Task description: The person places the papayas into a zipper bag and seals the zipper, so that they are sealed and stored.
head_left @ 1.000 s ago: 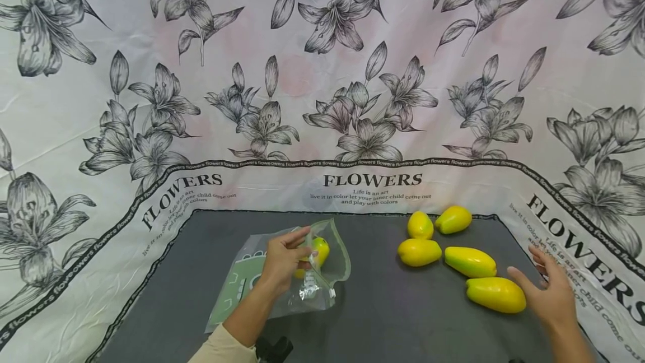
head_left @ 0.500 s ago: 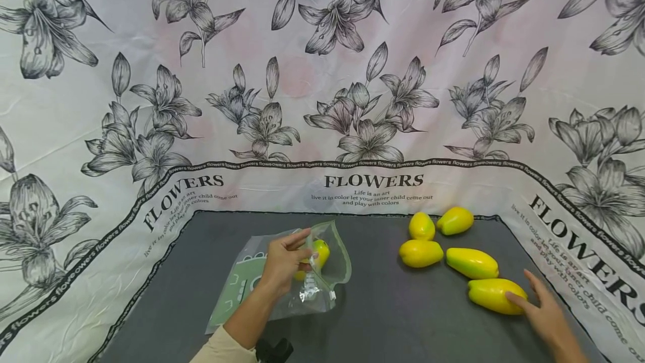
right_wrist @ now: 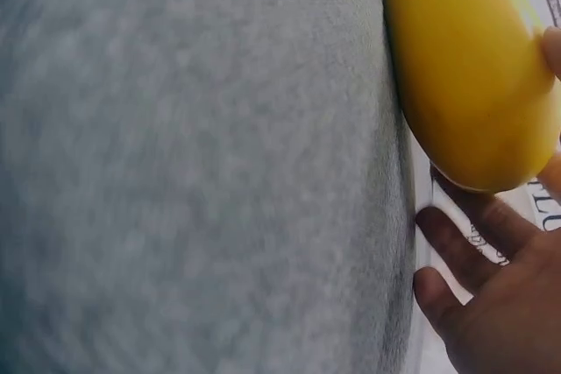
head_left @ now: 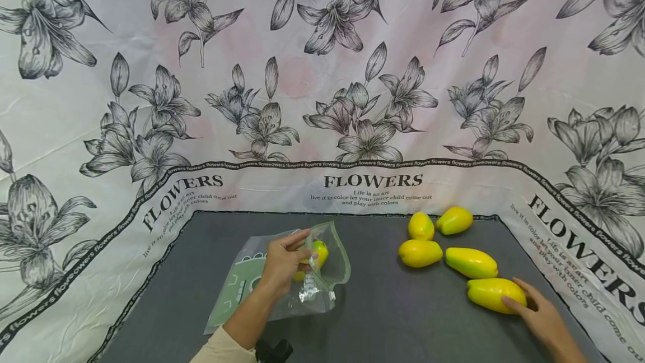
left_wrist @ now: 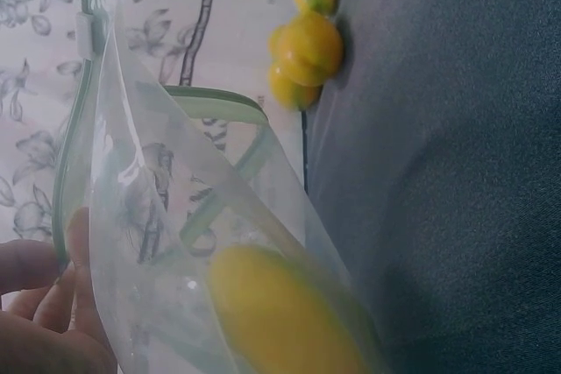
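Clock refs = head view, 12 at far side. R hand (head_left: 544,321): thumb + fingers gripping the 3 o'clock end of a glossy yellow oblong papaya-shaped fruit (head_left: 496,296); other fingers spread nearby per R wrist cam. Fruit lies on its side on the dark grey tabletop (head_left: 383,318).

From held fruit: yellow oblong fruit w/ green patch (head_left: 471,262) just beside at approx. 11, contact unclear; plain yellow oval fruit (head_left: 420,254) at 10; small-looking, end-on yellow-green fruit (head_left: 420,225) betw. 10 & 11, just past the oval one; yellow pear-shaped fruit (head_left: 454,220) at 11, farthest back.

L hand (head_left: 282,265): pinching rim of a clear plastic zip bag (head_left: 302,301), well apart at 9 from held fruit. Bag mouth, pale green trim, gapes twd 3; white slider (head_left: 331,296) at its near corner. Green printed panel (head_left: 229,304) at bag's 8. Yellow-green fruit (head_left: 321,253) inside, seen thru film; total count in there unclear.

Cream sleeve (head_left: 224,347) on L forearm. Dark obj (head_left: 274,350) at 6 from L hand, cut off by frame, can't ID. White cloth backdrop w/ black line-drawn lilies (head_left: 282,32) at 12.
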Motion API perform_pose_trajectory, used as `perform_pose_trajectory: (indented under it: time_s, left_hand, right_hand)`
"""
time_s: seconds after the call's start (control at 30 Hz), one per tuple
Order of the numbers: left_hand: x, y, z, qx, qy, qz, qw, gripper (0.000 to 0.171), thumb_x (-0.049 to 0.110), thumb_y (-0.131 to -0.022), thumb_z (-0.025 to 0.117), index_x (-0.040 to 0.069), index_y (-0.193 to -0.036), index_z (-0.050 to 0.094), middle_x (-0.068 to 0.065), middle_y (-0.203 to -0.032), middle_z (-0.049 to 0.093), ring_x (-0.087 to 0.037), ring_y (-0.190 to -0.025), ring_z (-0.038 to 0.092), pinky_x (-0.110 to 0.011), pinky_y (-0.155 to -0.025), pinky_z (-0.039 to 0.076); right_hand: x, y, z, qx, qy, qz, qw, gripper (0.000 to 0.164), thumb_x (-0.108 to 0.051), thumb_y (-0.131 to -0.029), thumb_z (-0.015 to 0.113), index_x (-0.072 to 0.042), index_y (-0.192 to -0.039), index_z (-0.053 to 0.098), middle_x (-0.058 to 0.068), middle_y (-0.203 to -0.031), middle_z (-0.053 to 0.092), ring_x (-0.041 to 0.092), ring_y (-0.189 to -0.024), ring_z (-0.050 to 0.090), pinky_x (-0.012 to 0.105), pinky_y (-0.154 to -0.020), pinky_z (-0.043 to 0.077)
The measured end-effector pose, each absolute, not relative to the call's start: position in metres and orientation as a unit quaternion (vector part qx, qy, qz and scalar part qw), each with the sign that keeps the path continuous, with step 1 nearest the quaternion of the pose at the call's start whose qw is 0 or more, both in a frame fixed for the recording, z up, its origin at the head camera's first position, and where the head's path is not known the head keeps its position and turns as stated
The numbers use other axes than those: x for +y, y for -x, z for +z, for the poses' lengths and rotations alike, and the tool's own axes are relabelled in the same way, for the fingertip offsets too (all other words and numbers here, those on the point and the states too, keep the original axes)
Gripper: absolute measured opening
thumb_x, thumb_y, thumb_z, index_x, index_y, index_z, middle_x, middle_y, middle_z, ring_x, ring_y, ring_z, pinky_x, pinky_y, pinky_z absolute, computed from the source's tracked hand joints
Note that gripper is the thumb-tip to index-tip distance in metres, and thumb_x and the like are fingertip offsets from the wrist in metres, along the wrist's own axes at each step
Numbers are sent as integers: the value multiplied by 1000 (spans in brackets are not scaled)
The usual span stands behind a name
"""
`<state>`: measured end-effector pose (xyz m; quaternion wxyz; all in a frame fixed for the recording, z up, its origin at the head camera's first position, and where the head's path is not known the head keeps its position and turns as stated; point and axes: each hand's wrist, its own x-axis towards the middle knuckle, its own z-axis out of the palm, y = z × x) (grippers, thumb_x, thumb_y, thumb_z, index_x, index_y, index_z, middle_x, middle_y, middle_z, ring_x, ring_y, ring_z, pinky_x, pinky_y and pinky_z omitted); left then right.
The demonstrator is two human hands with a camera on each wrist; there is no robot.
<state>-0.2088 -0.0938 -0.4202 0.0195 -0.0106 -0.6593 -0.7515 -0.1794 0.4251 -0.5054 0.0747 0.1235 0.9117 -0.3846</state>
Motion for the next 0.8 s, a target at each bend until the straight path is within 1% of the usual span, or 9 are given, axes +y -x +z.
perform_pose_trajectory:
  time_s: [0.13, 0.27, 0.43, 0.53, 0.63, 0.7, 0.73, 0.77, 0.8]
  left_hand:
    - [-94, 209, -420, -660, 10, -751, 20, 45, -11, -85, 65, -3, -129, 59, -24, -136, 49, -29, -100, 64, -32, -57, 58]
    - [-94, 209, -420, -661, 10, -750, 18, 45, -10, -86, 65, -2, -129, 59, -23, -137, 49, -28, -98, 65, -33, -57, 59]
    - [-95, 209, -421, -658, 13, -753, 14, 45, -9, -87, 65, -2, -131, 58, -22, -138, 48, -26, -84, 68, -32, -56, 58]
    - [-94, 209, -422, -658, 13, -753, 14, 45, -9, -87, 65, -1, -130, 59, -22, -138, 48, -26, -85, 68, -32, -56, 58]
    - [-94, 208, -421, -660, 13, -751, 17, 44, -9, -86, 65, -1, -130, 59, -21, -137, 49, -27, -90, 67, -32, -57, 59]
    - [-94, 209, -421, -660, 12, -751, 17, 44, -9, -86, 65, -1, -129, 60, -21, -137, 50, -27, -93, 67, -32, -57, 59]
    - [-94, 208, -421, -660, 13, -751, 17, 44, -9, -86, 65, -1, -129, 60, -22, -137, 50, -27, -92, 67, -32, -57, 59]
    - [-94, 208, -421, -660, 13, -751, 16, 44, -9, -86, 65, -2, -130, 59, -22, -137, 49, -27, -91, 67, -32, -57, 59]
    - [-94, 208, -421, -660, 13, -751, 15, 44, -9, -87, 65, -1, -130, 59, -22, -137, 49, -27, -90, 67, -32, -57, 59]
  right_hand:
    - [426, 176, -507, 917, -133, -371, 54, 97, -63, -90, 51, 6, -149, 18, 43, -140, 24, 57, -119, 37, 65, -92, 39]
    - [427, 173, -508, 909, -152, -387, 33, 99, -64, -88, 57, 3, -150, 19, 42, -141, 22, 59, -117, 36, 63, -85, 45]
    - [426, 166, -505, 892, -157, -423, -16, 96, -60, -87, 60, -2, -152, 20, 41, -141, 25, 59, -116, 37, 54, -74, 53]
    - [423, 162, -498, 883, -147, -443, -50, 90, -54, -90, 61, -4, -153, 22, 40, -137, 31, 58, -117, 38, 44, -70, 57]
    - [419, 159, -491, 874, -131, -461, -82, 82, -46, -92, 62, -5, -153, 24, 38, -133, 38, 25, -100, 61, 32, -66, 58]
    - [415, 158, -485, 866, -122, -474, -101, 79, -42, -93, 63, -7, -153, 26, 35, -129, 42, 1, -86, 60, 26, -64, 57]
    - [412, 158, -483, 862, -116, -481, -111, 78, -40, -93, 63, -6, -153, 26, 31, -126, 44, -9, -81, 55, 25, -65, 57]
    - [410, 157, -480, 858, -109, -487, -121, 76, -38, -93, 63, -6, -152, 27, 26, -125, 45, -17, -79, 48, 23, -66, 57]
    - [407, 157, -477, 855, -103, -491, -131, 75, -36, -94, 63, -6, -153, 27, 20, -124, 46, -18, -80, 47, 22, -67, 57]
